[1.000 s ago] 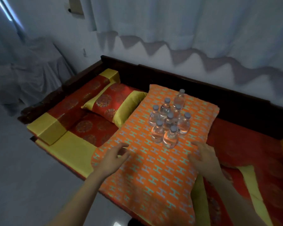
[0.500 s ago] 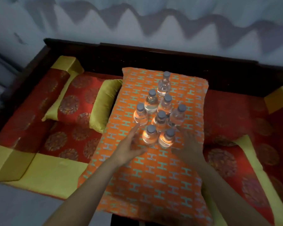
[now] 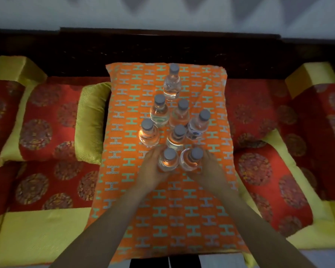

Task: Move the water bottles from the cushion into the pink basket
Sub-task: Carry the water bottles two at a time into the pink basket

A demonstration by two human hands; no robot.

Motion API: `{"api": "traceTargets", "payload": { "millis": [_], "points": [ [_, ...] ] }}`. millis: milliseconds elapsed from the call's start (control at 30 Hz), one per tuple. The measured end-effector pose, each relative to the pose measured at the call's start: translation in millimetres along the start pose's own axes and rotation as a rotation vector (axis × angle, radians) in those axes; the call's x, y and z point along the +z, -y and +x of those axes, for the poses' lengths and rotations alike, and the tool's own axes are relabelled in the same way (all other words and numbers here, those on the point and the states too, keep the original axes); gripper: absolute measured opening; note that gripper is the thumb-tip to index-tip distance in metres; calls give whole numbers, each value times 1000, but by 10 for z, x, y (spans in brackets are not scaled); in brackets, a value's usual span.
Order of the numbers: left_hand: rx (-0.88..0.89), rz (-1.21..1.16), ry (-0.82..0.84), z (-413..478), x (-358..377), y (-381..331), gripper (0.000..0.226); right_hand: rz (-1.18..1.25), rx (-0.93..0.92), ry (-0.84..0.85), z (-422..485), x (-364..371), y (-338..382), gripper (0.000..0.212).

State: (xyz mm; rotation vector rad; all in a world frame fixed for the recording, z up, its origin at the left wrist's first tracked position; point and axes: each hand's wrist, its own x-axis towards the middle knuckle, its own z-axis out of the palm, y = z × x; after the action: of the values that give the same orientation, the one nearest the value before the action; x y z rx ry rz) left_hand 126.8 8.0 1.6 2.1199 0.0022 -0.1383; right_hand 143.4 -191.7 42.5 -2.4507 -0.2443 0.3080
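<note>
We see the left hand [image 3: 153, 172] curled round the near-left bottle [image 3: 168, 160] and the right hand [image 3: 211, 171] curled round the near-right bottle [image 3: 191, 158]. These two stand just beside each other at the front of the group. We count eight water bottles [image 3: 179, 116], all upright on the orange cushion [image 3: 162, 219]. The cushion lies on a dark wooden sofa [image 3: 162, 49] with red and yellow pillows [image 3: 46, 122], before a pale wall [image 3: 162, 12].

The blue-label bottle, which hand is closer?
Right. The right hand holds the front-right bottle, just before the blue-label bottle; the left hand holds the front-left bottle, farther away.
</note>
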Motion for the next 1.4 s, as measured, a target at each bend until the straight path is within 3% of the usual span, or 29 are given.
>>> {"api": "traceTargets", "payload": {
  "millis": [133, 267, 400, 500, 733, 833, 1133, 1400],
  "points": [
    [-13, -87, 5, -3, -40, -11, 69, 169, 34, -35, 35, 49, -20, 63],
    [-66, -128, 21, -21, -146, -53, 72, 327, 138, -20, 28, 92, -12, 60],
    [-111, -144, -8, -67, -343, -76, 71, 447, 237, -188, -55, -9, 88, 55],
    [-106, -185, -6, -110, -536, -103, 73, 508, 213, -310, -173, -211, 120, 57],
    [62, -198, 18, -8, -658, -712, 65, 514, 242, -568, -567, -820, 47, 61],
    [132, -212, 46, 80, -568, -1011, 72, 492, 238, -677, -791, -1077, -19, 61],
    [347, -136, 122, 21, 160, -2100, 59, 427, 326, -947, -1874, -1937, -502, 61],
    [363, -193, 230, -380, 1330, -3024, 67, 440, 387, -1042, -3050, -2697, -1400, 59]
  ]
}}
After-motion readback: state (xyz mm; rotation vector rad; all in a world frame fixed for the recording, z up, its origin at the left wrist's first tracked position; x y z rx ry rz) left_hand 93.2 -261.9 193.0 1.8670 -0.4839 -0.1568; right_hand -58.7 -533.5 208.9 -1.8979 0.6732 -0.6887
